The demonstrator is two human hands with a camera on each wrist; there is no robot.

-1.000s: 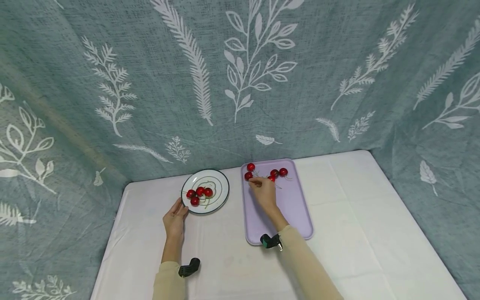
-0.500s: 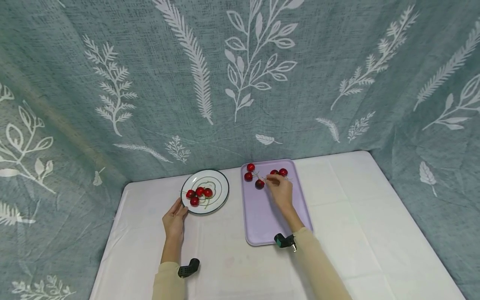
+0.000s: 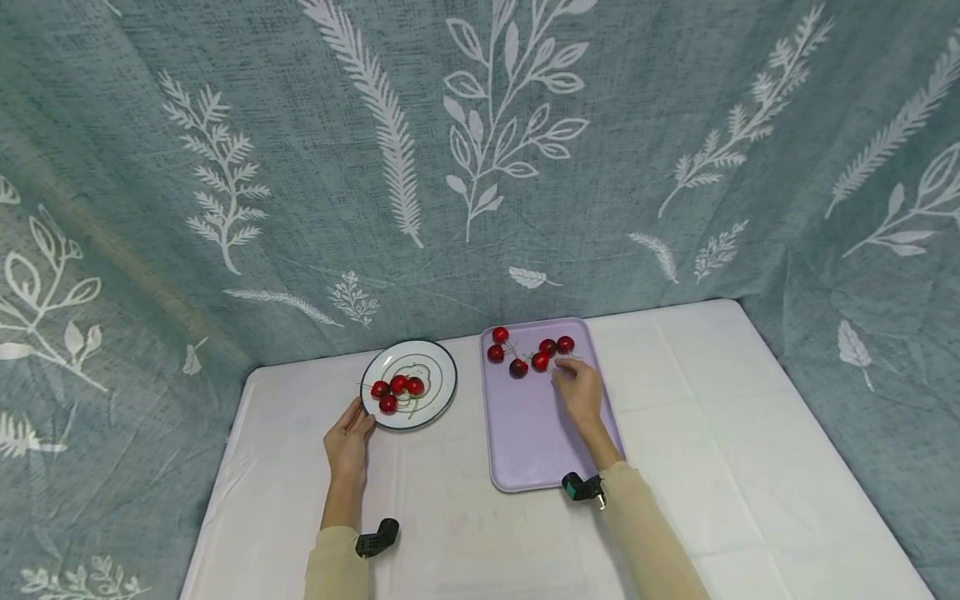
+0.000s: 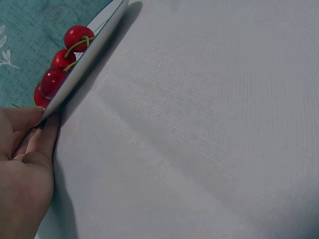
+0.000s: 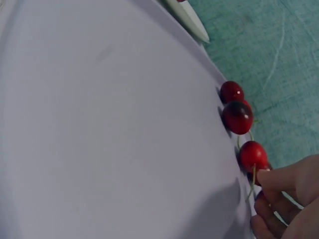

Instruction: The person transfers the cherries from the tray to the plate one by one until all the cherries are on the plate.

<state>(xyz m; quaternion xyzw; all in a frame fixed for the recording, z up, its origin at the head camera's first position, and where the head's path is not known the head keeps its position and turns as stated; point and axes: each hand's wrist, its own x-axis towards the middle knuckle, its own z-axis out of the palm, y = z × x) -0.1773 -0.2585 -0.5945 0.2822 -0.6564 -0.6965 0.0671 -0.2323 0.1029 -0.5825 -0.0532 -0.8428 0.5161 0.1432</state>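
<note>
My left hand [image 3: 347, 446] grips the near-left rim of a white plate [image 3: 442, 400] with a dark edge. In the left wrist view, one digit lies over the rim and fingers are beneath it. Several red cherries [image 3: 399, 383] with green stems lie on the plate. My right hand [image 3: 579, 390] is over a lilac tray [image 3: 517, 450], its fingertips beside the stem of a red cherry [image 3: 540, 361]. The right wrist view shows a gap between that hand's thumb and fingers, with the cherry's stem [image 5: 253, 184] just outside. A darker cherry [image 3: 518, 367] lies to the left.
Two cherries [image 3: 496, 353] sit in the tray's far-left corner, and two more [image 3: 565, 343] lie toward its far-right corner. A white cloth [image 3: 697, 417] covers the table. Behind it hangs a green-grey leaf-patterned curtain [image 3: 300, 208]. Each wrist wears a small black camera [image 3: 377, 539].
My right hand has moved right across the tray, uncovering first the darker cherry and then the red one. The left hand stays at the plate's rim.
</note>
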